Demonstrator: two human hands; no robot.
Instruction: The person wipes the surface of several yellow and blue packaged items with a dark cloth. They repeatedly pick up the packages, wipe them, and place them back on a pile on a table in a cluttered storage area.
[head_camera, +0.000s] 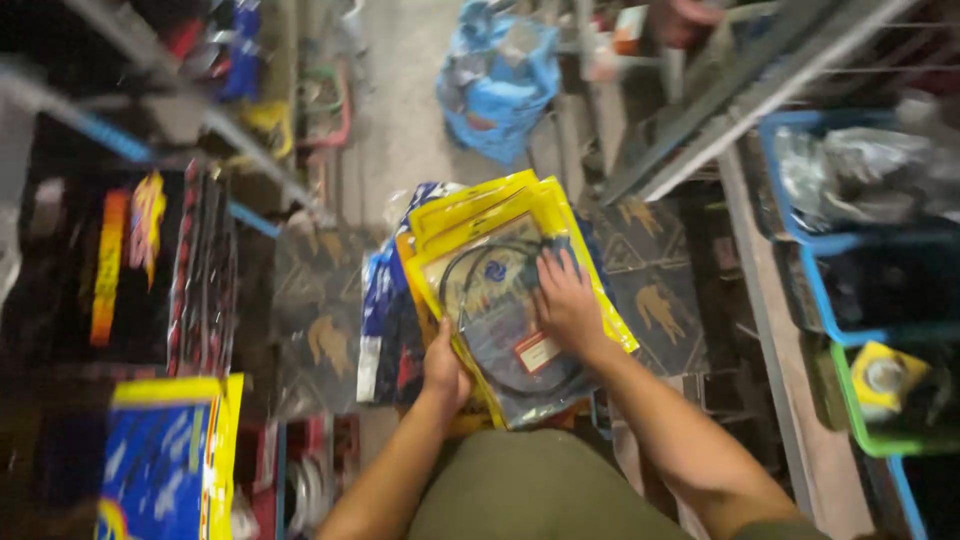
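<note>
You hold a stack of packets (500, 290), clear bags with yellow borders, in front of your waist above the floor (405, 110) of a narrow aisle; the top one shows a coiled black cable (470, 270). Your left hand (445, 370) grips the stack's lower left edge, fingers wrapped underneath. Your right hand (565, 300) lies flat on the top packet, fingers spread and released. Blue crates (800, 240) sit on the shelf to your right, a blue bag (500, 75) lies ahead, and more packets (165, 460) hang at left.
</note>
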